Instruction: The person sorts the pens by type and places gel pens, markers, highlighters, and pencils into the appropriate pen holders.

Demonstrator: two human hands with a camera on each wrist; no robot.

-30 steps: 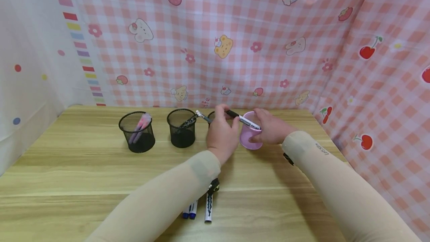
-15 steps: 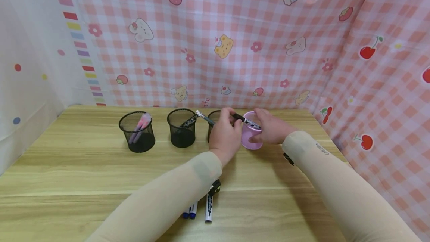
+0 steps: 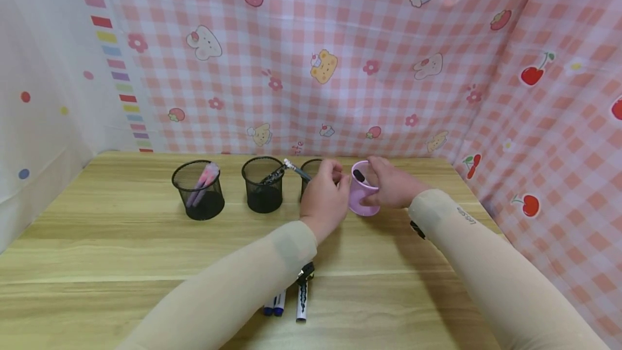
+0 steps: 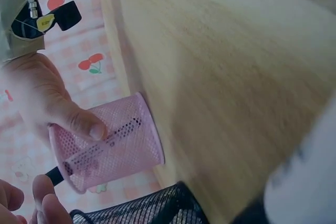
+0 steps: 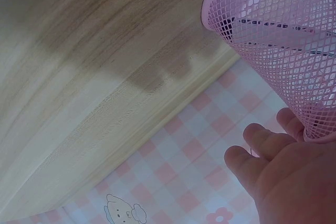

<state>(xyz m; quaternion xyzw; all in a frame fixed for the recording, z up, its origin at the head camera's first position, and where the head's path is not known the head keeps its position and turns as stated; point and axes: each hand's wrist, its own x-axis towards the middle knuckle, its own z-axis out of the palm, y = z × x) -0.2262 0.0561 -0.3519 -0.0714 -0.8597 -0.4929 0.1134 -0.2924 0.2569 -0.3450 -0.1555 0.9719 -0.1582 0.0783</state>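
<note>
A pink mesh pen cup [image 3: 360, 203] stands at the right of the row. My right hand [image 3: 396, 183] holds it by the side, thumb in front and fingers behind. Inside the cup leans a black-capped white marker [image 3: 358, 175]; its barrel shows through the mesh in the left wrist view. Just left of the cup is my left hand [image 3: 324, 196], with bent fingers close to the marker's cap [image 4: 54, 176] and nothing seen between them. Behind the left hand, a black mesh cup [image 3: 309, 166] is partly hidden, with a pencil [image 3: 295, 168] sticking out.
Two more black mesh cups stand leftward: one [image 3: 264, 199] holds a black patterned pen, the other [image 3: 204, 207] pink-purple pens. Blue-ended markers [image 3: 278, 304] and a white marker [image 3: 302, 304] lie on the wooden table [image 3: 121, 263] near the left forearm.
The marker has slid from the left hand's fingers down into the pink cup, so only its cap shows at the rim. The right hand has stayed in place on the cup.
</note>
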